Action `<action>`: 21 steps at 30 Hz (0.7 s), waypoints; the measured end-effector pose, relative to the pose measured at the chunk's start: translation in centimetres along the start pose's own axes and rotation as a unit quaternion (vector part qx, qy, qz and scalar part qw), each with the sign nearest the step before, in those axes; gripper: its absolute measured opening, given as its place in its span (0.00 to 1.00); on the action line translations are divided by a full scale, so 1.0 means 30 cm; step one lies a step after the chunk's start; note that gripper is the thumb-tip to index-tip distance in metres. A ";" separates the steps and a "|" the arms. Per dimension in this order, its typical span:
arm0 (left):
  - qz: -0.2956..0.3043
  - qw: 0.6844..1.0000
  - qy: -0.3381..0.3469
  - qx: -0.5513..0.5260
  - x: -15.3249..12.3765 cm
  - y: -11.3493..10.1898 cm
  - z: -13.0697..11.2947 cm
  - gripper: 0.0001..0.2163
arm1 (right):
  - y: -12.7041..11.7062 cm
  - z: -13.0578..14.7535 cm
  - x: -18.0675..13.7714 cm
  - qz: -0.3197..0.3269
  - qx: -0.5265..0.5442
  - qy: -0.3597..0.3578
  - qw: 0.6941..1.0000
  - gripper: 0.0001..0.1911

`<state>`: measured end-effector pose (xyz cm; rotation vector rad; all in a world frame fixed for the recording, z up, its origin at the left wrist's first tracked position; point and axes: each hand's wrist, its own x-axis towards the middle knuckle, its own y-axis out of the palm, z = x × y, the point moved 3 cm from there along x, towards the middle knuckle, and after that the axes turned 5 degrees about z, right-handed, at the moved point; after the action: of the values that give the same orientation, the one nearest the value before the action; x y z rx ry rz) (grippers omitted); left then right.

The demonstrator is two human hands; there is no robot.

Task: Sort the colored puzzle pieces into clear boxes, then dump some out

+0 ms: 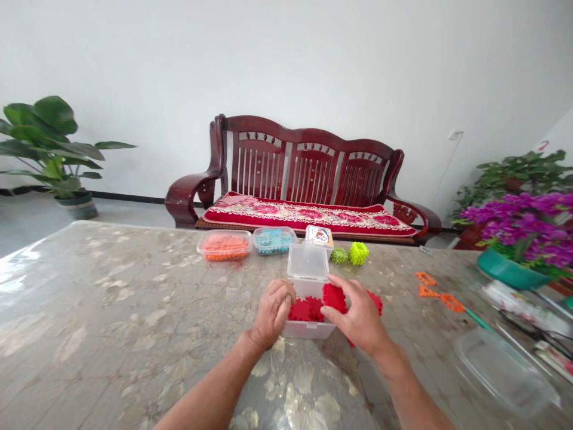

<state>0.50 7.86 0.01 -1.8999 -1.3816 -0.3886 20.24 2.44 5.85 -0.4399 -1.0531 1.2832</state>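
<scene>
Forcing the red piece (pixel 333 297) pinched in your right hand (pixel 360 319) could tip the box (pixel 308 329) your left hand (pixel 271 313) grips beside it.

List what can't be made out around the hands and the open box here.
Head view:
Whether the left hand has a grip on the box: its own knuckles hide the fingertips.
Count of red pieces inside: both hands and the red piece pinched in the right hand cover them.
Print on the card box: too small, partly behind the lid.
The teal pot: cut off by the right edge.
</scene>
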 end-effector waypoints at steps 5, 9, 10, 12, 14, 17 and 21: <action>-0.001 1.000 0.011 0.003 0.000 -0.001 0.002 0.13 | 0.071 0.046 0.024 0.065 -0.019 -0.025 0.997 0.29; -0.003 1.000 0.010 0.008 0.001 -0.001 0.003 0.13 | 0.061 0.017 0.021 0.063 -0.005 -0.001 0.998 0.27; -0.004 1.000 0.009 0.008 0.002 -0.001 0.002 0.13 | 0.054 0.009 0.023 0.055 0.001 0.008 0.998 0.27; -0.006 1.000 0.009 0.007 0.003 0.001 0.001 0.13 | 0.044 0.003 0.036 0.048 0.004 0.018 0.999 0.27; -0.005 1.000 0.009 0.005 0.004 0.003 0.001 0.12 | 0.047 0.014 0.054 0.061 -0.005 0.014 0.998 0.27; -0.008 1.000 0.007 0.011 0.003 0.006 0.001 0.12 | 0.071 0.049 0.083 0.099 -0.017 -0.018 0.995 0.27; -0.014 1.000 0.008 0.018 0.001 0.007 0.001 0.12 | 0.091 0.064 0.097 0.085 -0.005 -0.049 0.995 0.23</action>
<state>0.71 7.87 -0.07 -1.8468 -1.3959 -0.3894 16.93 5.37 5.81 -0.4860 -1.1241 1.4639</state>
